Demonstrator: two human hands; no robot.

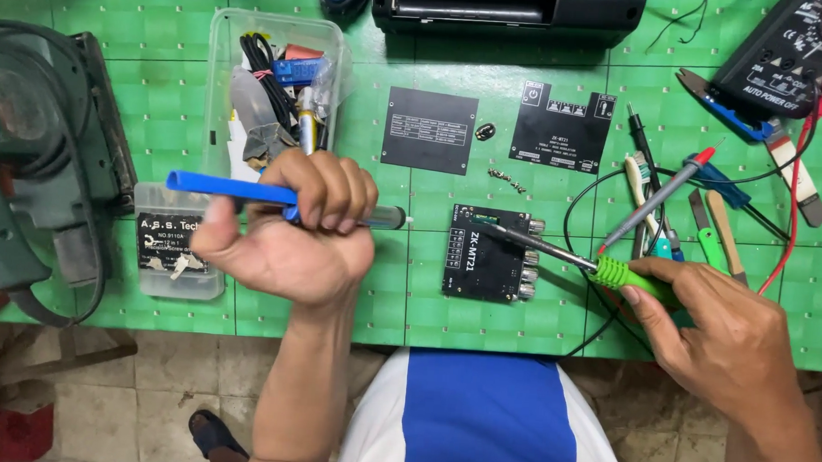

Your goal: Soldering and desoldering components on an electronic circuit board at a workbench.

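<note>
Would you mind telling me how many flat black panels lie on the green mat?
2: one square black panel left of centre, and one notched black panel to its right, both above the circuit board. Others may be hidden.

Green gridded table top [480, 336] above worn tiled floor [145, 386]

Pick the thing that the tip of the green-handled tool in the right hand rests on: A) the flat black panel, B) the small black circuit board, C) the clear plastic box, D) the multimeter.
B: the right hand holds the green-handled tool, whose metal shaft slants up left to end on the small black circuit board.
</note>
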